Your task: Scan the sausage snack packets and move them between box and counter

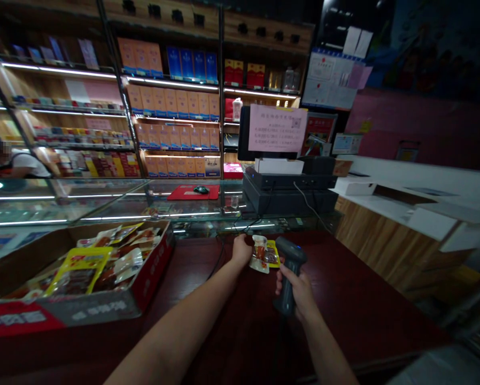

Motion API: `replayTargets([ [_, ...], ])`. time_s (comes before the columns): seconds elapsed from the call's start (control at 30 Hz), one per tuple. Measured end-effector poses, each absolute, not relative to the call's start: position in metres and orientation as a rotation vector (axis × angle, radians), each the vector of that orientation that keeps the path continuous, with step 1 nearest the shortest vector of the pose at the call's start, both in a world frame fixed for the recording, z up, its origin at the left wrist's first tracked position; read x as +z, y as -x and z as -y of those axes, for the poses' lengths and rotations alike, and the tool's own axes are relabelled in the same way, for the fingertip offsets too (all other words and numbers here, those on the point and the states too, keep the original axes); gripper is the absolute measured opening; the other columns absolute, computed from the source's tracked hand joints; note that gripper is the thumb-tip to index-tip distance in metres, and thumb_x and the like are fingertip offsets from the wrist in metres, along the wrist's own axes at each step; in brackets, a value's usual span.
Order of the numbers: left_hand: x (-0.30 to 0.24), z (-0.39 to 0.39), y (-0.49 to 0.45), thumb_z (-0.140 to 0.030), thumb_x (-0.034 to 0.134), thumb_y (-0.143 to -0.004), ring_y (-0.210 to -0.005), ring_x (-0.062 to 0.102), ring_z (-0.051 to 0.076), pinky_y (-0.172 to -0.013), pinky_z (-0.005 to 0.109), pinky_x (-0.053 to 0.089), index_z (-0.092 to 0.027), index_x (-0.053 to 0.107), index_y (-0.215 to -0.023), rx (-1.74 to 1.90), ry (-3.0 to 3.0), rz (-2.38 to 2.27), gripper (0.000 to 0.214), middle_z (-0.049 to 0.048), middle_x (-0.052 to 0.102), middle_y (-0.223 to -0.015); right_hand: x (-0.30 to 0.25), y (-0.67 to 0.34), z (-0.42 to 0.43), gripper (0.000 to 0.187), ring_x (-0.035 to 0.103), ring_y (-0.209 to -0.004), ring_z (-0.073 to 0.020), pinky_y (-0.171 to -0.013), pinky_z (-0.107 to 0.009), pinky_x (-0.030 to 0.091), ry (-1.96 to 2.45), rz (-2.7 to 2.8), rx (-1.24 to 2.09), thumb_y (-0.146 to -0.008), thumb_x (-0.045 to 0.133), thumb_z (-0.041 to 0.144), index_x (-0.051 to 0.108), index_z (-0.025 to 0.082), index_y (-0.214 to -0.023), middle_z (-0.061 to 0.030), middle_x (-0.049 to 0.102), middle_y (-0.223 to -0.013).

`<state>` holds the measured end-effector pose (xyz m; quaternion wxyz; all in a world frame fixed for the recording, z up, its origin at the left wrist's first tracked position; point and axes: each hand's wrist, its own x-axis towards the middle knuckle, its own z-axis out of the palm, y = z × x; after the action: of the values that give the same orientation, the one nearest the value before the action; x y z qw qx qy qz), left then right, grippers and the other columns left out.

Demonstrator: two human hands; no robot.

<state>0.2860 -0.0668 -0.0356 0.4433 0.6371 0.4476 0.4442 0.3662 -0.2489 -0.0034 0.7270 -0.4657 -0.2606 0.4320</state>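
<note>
My right hand [300, 291] is wrapped round the grip of a dark grey barcode scanner [288, 267], held upright above the dark red tabletop [344, 299]. Just left of the scanner head lie two snack packets: a clear and white one [260, 252] with brown food inside, and a yellow-edged one [271, 253] partly behind it. My left hand [242, 250] rests beside the white packet's left edge, its fingers curled. What those fingers hold, if anything, is hidden from this side.
An open cardboard box [152, 278] of snack packets stands at left. Behind the tabletop are a glass counter [115, 206], a mouse [201, 190] on a red mat and a monitor [246, 133] above a cash drawer [292, 198]. A person [23, 163] is at far left.
</note>
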Motion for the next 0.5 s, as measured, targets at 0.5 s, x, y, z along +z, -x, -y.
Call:
replayTargets([
  [0.5, 0.042, 0.081, -0.102, -0.016, 0.062, -0.070, -0.088, 0.061, 0.017, -0.082, 0.032, 0.047, -0.017, 0.063, -0.096, 1.391, -2.006, -1.409, 0.026, 0.0087, 0.062, -0.105, -0.001, -0.284, 0.214, 0.053, 0.048, -0.036, -0.0102, -0.033, -0.022, 0.043, 0.999, 0.735, 1.195, -0.057, 0.078, 0.040, 0.054, 0.018, -0.099, 0.0074, 0.055, -0.049],
])
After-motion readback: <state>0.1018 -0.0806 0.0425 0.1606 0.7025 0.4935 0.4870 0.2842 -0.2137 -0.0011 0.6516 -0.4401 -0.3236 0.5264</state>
